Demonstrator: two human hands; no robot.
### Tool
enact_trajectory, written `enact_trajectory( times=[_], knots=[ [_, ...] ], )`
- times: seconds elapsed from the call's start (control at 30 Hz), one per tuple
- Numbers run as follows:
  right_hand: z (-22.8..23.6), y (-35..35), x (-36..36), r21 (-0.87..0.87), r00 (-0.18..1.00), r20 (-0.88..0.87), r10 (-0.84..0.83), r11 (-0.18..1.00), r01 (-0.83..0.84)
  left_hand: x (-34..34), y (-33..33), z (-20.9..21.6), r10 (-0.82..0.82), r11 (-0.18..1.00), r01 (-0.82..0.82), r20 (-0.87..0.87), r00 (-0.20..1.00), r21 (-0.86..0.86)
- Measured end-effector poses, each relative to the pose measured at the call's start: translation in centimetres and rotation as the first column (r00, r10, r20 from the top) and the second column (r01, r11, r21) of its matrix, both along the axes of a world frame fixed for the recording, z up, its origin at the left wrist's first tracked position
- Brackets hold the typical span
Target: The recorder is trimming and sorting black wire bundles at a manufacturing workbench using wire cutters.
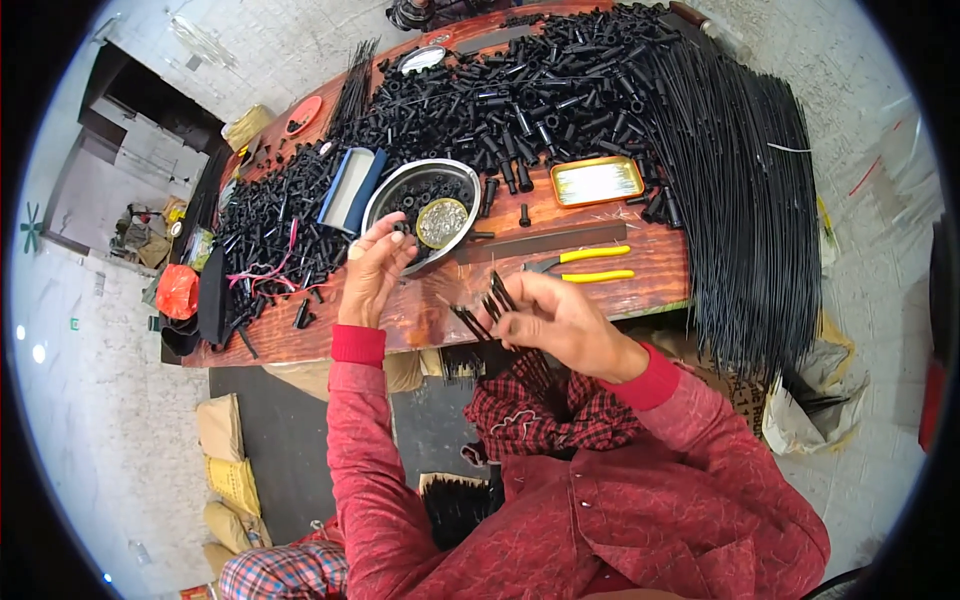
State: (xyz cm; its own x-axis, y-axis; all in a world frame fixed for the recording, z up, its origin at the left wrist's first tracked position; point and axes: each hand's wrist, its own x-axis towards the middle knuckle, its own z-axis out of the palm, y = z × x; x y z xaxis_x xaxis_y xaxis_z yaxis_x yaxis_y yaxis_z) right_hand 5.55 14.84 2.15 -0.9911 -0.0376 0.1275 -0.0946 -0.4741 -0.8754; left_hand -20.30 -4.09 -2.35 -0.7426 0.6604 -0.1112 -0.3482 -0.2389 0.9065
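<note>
My left hand (pixel 372 268) is raised at the near rim of a round metal bowl (pixel 378 200). Its thumb and fingertips pinch a small black piece (pixel 401 228), too small to make out fully. In the bowl lie many small black rings and a round tin (pixel 441 222) of tiny shiny bits. My right hand (pixel 563 325) is closed around several thin black rods (pixel 497 292), whose ends point up and left over the table's front edge. Just beyond that hand, yellow-handled pliers (pixel 598 265) rest on the table beside a flat dark metal bar (pixel 540 241).
Black tubular parts (pixel 500 100) pile across the wooden table (pixel 420 318). A big bundle of long black rods (pixel 745 200) hangs over its right edge. An orange-rimmed tray (pixel 597 182) of thin pins, a blue-and-white box (pixel 352 190) and a red bag (pixel 178 291) are also there.
</note>
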Motion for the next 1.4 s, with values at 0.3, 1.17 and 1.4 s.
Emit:
enact_trajectory(
  times=[0.3, 1.17, 1.4],
  knots=[
    [0.5, -1.7, -0.8, 0.016, 0.997, -0.071, -0.001, 1.000, 0.002, 8.4, -0.9, 6.6, -0.274, 0.944, 0.258, 0.052, 0.960, 0.206],
    [0.7, -3.4, -0.5, 0.058, 0.993, -0.105, 0.052, 0.997, -0.046, 13.3, -1.2, 13.0, -0.324, 0.946, 0.322, -0.065, 0.944, -0.039],
    [0.8, -3.4, -0.1, 0.049, 0.995, -0.093, 0.040, 0.998, -0.036, 13.9, -1.3, 13.3, -0.314, 0.946, 0.304, -0.090, 0.945, -0.112]
  ],
)
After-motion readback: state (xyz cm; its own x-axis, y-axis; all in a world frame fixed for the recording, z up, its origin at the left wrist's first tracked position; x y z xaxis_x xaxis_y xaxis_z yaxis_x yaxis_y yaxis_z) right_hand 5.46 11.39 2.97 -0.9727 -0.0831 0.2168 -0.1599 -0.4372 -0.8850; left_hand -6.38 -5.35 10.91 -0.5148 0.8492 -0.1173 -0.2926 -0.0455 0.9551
